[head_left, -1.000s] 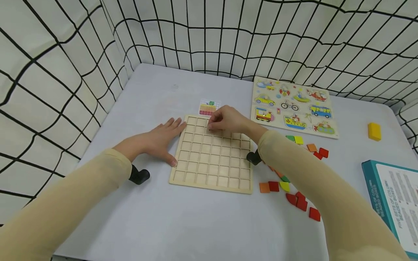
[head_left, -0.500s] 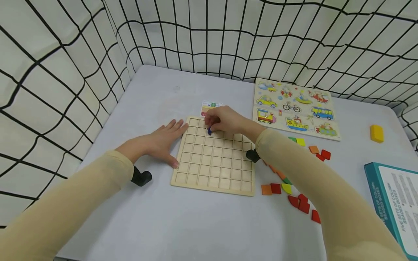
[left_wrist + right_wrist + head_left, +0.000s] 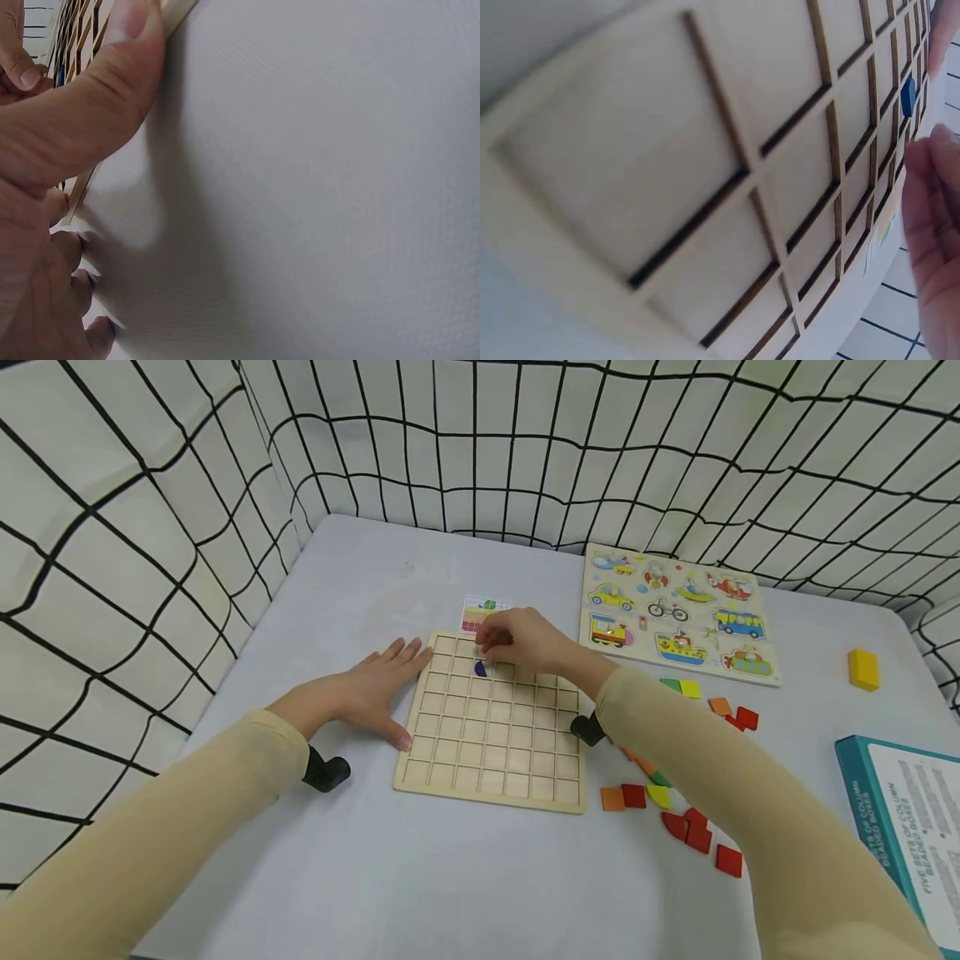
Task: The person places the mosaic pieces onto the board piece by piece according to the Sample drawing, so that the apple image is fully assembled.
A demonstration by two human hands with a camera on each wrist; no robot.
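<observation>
A wooden grid board (image 3: 489, 781) lies flat on the table, a small dark blue piece with a curved edge (image 3: 480, 669) in one cell of its second row from the far edge. Just beyond that piece is my right hand (image 3: 525, 639), fingers bent and thumb near the index finger. In the right wrist view a gap shows between its fingertips (image 3: 922, 146) and the blue piece (image 3: 908, 97), and no piece is seen in the hand. My left hand (image 3: 367, 693) is spread at the board's left edge, its thumb (image 3: 127, 75) touching the frame.
A small printed card (image 3: 480, 610) lies behind the board. Several loose coloured pieces, such as a red square (image 3: 728, 861), are scattered to the right. Farther off are a vehicle picture puzzle (image 3: 678, 610), a yellow block (image 3: 864, 669) and a teal box (image 3: 900, 827). Black netting encloses the table.
The blue piece, hidden under my right fingers at first and then held tilted, now lies on the board, let go. My right fingers have drawn slightly away. The left hand stays put.
</observation>
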